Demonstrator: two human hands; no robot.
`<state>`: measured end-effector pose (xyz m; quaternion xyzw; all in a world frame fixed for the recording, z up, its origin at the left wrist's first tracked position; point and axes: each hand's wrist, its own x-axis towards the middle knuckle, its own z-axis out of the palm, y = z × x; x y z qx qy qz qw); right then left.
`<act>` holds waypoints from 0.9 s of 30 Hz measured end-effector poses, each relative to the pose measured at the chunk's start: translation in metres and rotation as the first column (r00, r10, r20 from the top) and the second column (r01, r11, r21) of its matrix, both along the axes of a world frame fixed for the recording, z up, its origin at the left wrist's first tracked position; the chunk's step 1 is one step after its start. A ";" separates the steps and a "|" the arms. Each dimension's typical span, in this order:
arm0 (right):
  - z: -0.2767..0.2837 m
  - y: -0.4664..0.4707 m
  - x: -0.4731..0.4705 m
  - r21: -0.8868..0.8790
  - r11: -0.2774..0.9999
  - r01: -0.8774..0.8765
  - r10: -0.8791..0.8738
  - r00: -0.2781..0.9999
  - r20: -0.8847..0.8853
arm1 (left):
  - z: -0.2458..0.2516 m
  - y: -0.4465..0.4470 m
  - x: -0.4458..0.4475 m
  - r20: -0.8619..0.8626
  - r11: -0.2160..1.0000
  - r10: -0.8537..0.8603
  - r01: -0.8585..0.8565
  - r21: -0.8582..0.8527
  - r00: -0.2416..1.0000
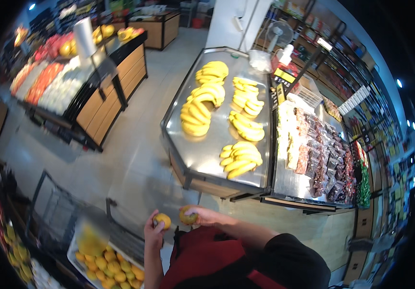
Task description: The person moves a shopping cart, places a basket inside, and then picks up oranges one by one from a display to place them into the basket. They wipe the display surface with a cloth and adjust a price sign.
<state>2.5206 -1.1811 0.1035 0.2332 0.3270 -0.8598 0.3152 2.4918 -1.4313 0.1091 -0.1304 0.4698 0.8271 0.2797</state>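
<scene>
In my left hand is an orange citrus fruit, held between thumb and fingers. My right hand is closed around a duller, greenish-orange citrus fruit. The two fruits are apart, side by side in front of my red and black clothing. To the lower left of my hands, a white crate holds many orange fruits, some of them greenish. A blurred patch covers the crate's upper left part.
Ahead stands a metal-topped display table with bunches of bananas. Bagged goods lie on the stand to its right. A cart frame is at the left, and a produce stand is farther off.
</scene>
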 end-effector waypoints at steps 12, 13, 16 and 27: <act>-0.022 0.044 -0.245 0.269 0.720 0.640 -0.056 0.440 -0.896 | -0.063 0.074 -0.305 0.241 0.918 -0.395 0.388 0.075 0.887; -0.015 0.035 -0.267 0.041 0.833 0.552 -0.307 0.522 -0.796 | -0.054 0.080 -0.338 0.261 0.899 -0.435 0.434 0.065 0.862; 0.001 0.012 -0.383 -0.418 0.778 0.470 -0.611 0.720 -0.329 | -0.017 0.089 -0.445 0.285 0.827 -0.552 0.559 0.065 0.784; -0.013 0.016 -0.645 -0.413 0.593 0.691 -0.652 0.713 0.257 | 0.041 0.119 -0.749 -0.061 0.517 -0.855 0.841 -0.161 0.515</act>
